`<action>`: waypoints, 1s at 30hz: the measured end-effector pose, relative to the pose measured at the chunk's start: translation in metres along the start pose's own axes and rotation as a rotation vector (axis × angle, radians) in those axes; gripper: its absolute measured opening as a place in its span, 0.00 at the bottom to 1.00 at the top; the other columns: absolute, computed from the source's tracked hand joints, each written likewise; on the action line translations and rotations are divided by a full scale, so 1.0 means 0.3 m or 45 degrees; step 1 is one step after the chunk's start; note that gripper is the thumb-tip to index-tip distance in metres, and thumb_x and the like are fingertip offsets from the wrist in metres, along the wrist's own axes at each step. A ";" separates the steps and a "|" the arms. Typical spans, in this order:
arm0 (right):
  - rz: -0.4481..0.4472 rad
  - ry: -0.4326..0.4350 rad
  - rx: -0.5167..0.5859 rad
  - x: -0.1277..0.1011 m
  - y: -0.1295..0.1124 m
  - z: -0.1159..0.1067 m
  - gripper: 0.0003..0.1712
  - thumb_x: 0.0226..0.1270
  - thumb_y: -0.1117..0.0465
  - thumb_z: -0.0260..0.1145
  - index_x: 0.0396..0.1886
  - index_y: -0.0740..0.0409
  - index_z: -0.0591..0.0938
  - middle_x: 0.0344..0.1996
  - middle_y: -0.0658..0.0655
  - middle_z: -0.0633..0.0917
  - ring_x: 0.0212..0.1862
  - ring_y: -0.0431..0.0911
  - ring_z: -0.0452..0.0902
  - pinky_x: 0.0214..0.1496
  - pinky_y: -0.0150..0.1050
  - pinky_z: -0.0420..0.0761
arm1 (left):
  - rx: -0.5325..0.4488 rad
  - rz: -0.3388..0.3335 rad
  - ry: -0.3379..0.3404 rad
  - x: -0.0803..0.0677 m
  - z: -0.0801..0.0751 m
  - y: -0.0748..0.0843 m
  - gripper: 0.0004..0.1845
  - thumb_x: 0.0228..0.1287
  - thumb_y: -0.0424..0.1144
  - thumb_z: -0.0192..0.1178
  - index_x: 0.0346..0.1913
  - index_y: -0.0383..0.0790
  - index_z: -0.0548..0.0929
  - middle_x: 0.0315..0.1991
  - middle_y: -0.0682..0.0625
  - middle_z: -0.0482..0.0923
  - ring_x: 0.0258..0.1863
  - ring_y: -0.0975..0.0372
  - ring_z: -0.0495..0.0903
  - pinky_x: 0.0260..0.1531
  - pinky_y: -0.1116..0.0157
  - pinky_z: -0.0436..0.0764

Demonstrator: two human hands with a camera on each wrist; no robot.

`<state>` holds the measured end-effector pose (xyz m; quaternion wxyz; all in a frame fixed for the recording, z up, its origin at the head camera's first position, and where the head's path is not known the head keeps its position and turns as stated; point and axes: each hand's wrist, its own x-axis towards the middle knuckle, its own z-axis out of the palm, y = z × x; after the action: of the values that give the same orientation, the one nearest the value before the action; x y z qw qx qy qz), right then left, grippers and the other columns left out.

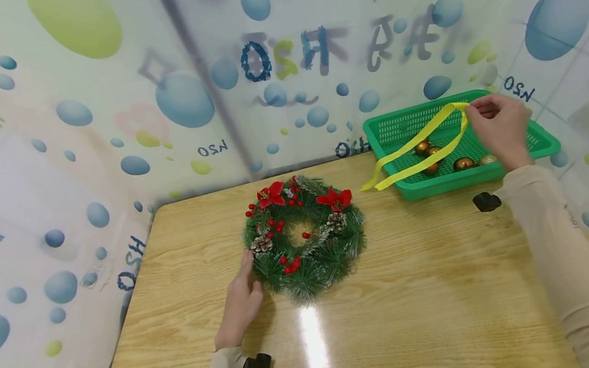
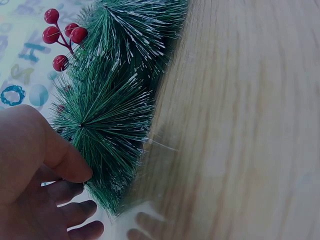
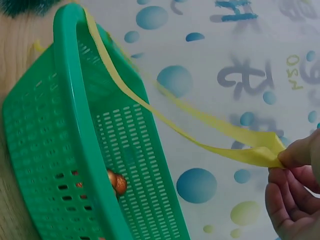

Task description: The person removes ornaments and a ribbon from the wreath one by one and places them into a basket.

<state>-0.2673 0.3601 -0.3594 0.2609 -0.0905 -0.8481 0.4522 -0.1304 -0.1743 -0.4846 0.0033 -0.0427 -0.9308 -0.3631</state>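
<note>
A green pine wreath (image 1: 328, 268) with red flowers, berries and pinecones lies on the wooden table. My left hand (image 1: 239, 303) touches its left edge; in the left wrist view the thumb and fingers (image 2: 75, 212) are loosely bent right at the needles. My right hand (image 1: 502, 125) pinches a yellow ribbon (image 1: 429, 128) at its fold, up over the green basket (image 1: 481, 94). Both tails of the ribbon hang down across the basket's left rim to the table, as the right wrist view also shows with the ribbon (image 3: 200, 140) stretched from my fingertips.
Inside the basket lie several bronze and gold balls (image 1: 464, 163). A patterned curtain (image 1: 289, 126) with blue and green dots hangs behind the table (image 1: 415, 302) and along both sides. The basket stands at the back right, near the curtain.
</note>
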 end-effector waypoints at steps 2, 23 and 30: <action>-0.015 0.026 -0.012 0.010 0.012 -0.010 0.17 0.71 0.49 0.62 0.46 0.58 0.85 0.23 0.23 0.73 0.30 0.22 0.70 0.36 0.19 0.70 | 0.001 0.002 0.006 -0.001 0.001 -0.001 0.40 0.66 0.23 0.48 0.81 0.35 0.50 0.82 0.39 0.45 0.80 0.42 0.46 0.78 0.47 0.52; 0.247 0.188 0.008 0.037 0.140 -0.116 0.06 0.69 0.52 0.61 0.30 0.36 0.80 0.17 0.24 0.72 0.24 0.22 0.69 0.33 0.18 0.69 | -0.007 -0.020 -0.007 0.002 0.006 -0.008 0.40 0.67 0.25 0.47 0.81 0.37 0.48 0.82 0.41 0.44 0.81 0.46 0.45 0.79 0.49 0.52; 0.271 0.165 -0.024 0.017 0.197 -0.114 0.06 0.68 0.51 0.60 0.31 0.38 0.80 0.16 0.23 0.71 0.24 0.22 0.68 0.38 0.21 0.67 | 0.024 0.013 0.018 0.002 0.009 -0.010 0.39 0.67 0.24 0.48 0.81 0.35 0.50 0.82 0.39 0.46 0.78 0.43 0.55 0.78 0.47 0.55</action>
<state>-0.2586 0.4206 -0.3902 0.2650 -0.2115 -0.8192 0.4626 -0.1313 -0.1746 -0.4885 0.0121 -0.0448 -0.9338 -0.3547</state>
